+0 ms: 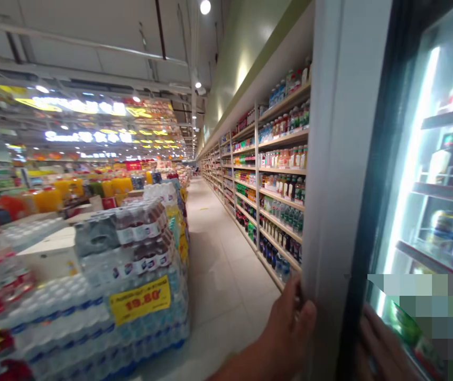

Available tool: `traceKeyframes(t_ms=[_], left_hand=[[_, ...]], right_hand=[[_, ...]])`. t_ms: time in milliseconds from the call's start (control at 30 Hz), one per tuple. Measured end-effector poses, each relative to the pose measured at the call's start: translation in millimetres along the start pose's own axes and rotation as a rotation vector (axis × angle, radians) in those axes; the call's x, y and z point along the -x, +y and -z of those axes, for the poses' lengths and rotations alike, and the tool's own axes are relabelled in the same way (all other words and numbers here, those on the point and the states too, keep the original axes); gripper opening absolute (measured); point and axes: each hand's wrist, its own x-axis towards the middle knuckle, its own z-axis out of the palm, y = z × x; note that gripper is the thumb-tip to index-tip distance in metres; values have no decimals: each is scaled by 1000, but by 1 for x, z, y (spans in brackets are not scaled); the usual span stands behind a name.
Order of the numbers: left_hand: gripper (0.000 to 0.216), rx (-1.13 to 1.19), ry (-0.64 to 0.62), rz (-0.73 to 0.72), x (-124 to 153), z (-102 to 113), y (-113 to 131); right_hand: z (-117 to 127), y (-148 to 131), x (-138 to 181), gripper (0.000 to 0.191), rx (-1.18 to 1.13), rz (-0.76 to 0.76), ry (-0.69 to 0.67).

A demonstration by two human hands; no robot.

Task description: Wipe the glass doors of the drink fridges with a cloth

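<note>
My left hand [285, 323] reaches up from the bottom middle to the grey frame [331, 174] of a glass-fronted drinks fridge on the right. Its fingers are curled and the thumb lies against the frame's edge; the fingertips are partly hidden. Beyond the black-edged glass, a second set of fingers [382, 344] shows at the lower right, apparently a reflection. Cans [448, 233] and bottles stand on the fridge's lit shelves. Coarse squares cover its lower right part. My right hand cannot be made out with certainty.
Shelves of bottled drinks [282, 159] run along the right wall. A tiled aisle [214, 248] stretches away in the middle. Shrink-wrapped bottle packs [142, 233] are stacked on the left, with a yellow price sign [141, 300] on their front. Lit signs hang farther back.
</note>
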Motion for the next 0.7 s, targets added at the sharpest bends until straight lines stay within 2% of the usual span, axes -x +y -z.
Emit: traceKeyframes(t_ms=[100, 200, 267, 333, 400, 600, 700], left_hand=[[73, -164, 171, -145, 2, 24, -8], [84, -486, 352, -412, -13, 38, -9], [86, -670, 362, -536, -33, 47, -10], [86, -799, 404, -538, -55, 56, -16], [87, -880, 479, -520, -74, 66, -26], [67, -978, 588, -608, -103, 97, -62], [63, -978, 608, -598, -111, 114, -76]], right_hand=[[-40, -25, -22, 55, -13, 20, -59], [-68, -37, -40, 51, -41, 27, -139], [-82, -37, -49, 50, -89, 24, -232], [-92, -36, -54, 46, -127, 20, -291], [-98, -32, -57, 45, -114, -18, -294], [-107, -8, -57, 60, 72, -154, -84], [-109, 10, -53, 62, 123, -239, -54]])
